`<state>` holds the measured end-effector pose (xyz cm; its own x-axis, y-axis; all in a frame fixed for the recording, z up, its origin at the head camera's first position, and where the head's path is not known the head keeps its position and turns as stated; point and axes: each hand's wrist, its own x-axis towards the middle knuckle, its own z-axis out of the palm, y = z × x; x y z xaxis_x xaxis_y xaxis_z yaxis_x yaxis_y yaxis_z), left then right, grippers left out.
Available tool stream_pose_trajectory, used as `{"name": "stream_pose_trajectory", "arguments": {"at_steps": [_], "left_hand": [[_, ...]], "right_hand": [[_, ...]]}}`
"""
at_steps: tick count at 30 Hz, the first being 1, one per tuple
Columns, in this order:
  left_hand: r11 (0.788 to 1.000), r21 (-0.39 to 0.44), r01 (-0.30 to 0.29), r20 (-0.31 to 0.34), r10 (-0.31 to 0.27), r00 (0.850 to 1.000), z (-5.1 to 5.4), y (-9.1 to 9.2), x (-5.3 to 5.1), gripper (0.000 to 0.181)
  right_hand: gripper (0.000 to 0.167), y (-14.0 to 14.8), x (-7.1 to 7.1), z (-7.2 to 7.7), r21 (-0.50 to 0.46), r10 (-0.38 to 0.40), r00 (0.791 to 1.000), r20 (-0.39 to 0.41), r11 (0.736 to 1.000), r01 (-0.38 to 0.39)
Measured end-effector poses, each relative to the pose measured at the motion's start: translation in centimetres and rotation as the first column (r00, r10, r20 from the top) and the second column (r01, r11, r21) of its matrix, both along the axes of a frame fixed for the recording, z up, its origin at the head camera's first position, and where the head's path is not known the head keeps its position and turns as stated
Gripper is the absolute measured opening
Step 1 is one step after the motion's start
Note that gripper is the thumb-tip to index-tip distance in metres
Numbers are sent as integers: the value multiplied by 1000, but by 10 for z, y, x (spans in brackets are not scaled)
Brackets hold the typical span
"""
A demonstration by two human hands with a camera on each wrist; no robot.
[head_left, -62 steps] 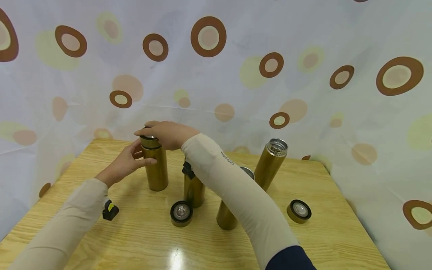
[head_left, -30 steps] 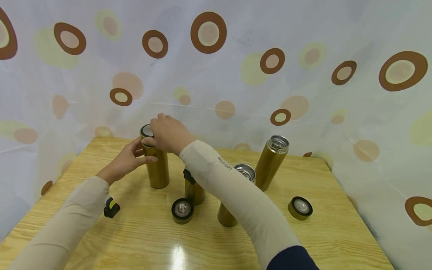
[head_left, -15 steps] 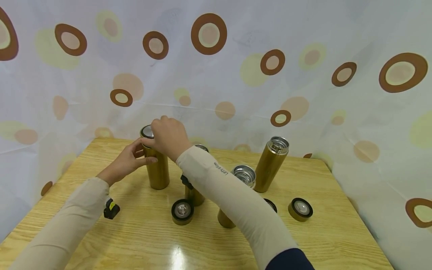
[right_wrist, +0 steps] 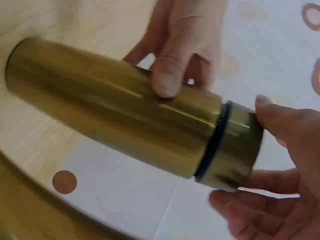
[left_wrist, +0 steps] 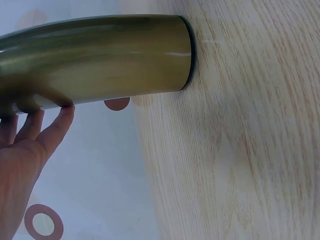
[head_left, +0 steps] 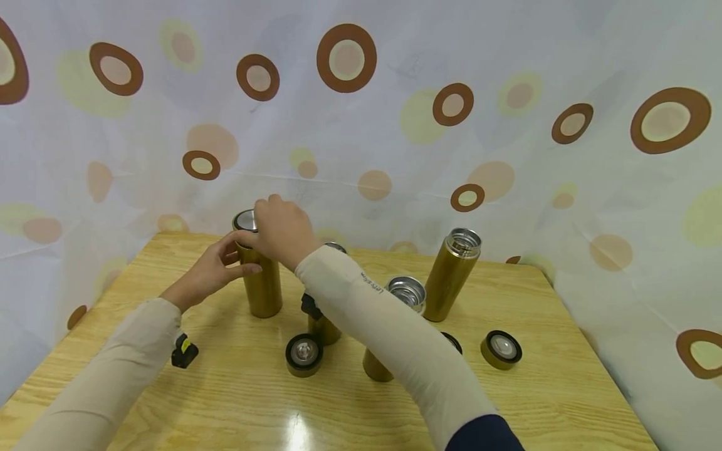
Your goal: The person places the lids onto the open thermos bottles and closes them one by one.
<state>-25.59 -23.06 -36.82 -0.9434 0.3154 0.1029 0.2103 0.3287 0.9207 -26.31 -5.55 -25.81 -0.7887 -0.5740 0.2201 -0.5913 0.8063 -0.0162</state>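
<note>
A gold thermos bottle (head_left: pixel 264 288) stands upright at the table's left rear. Its gold lid (right_wrist: pixel 235 145) sits on top, with a dark ring between lid and body. My left hand (head_left: pixel 205 275) holds the body from the left, just below the lid; in the right wrist view its thumb lies along the side. Around the lid, my right hand (head_left: pixel 284 232) grips with thumb and fingers on opposite sides. In the left wrist view the bottle's base (left_wrist: pixel 182 55) rests on the wood, and left fingertips (left_wrist: pixel 62 117) touch the body.
Three lidless gold bottles stand to the right: one (head_left: pixel 324 329) partly behind my right forearm, another (head_left: pixel 407 293) in the middle, a third (head_left: pixel 451 275) farther back. Lids lie on the table (head_left: pixel 225 388): one lid (head_left: pixel 304 355) in front, another (head_left: pixel 501 349) at right, a third (head_left: pixel 453 342) mostly hidden.
My right hand has turned on the lid: its fingers reached leftward over the top earlier, and now its back is raised. The left hand stays on the bottle. Little differs from half a second ago.
</note>
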Motion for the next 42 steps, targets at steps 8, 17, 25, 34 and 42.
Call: {"name": "stream_pose_trajectory", "arguments": {"at_steps": [8,17,25,34,42], "left_hand": [[1000,6,26,16,-26,1000,0,-1,-1,80],[999,21,33,19,-33,999,-2,-1,0,79],[999,7,31,13,-31,999,-3,-2,-2,80],[999,2,44,6,-44,999,-4,-2,-1,82],[999,17,32,25,-33,999,-1,-1,1,81]], "right_hand": [[79,17,-18,13,7,217,922,320,973,-232],[78,16,-19,18,163,242,907,346,936,-312],[76,13,-21,21,146,252,882,398,932,-332],[64,11,-24,18,147,274,886,375,926,-349],[64,7,-21,18,223,211,928,308,932,-286]]}}
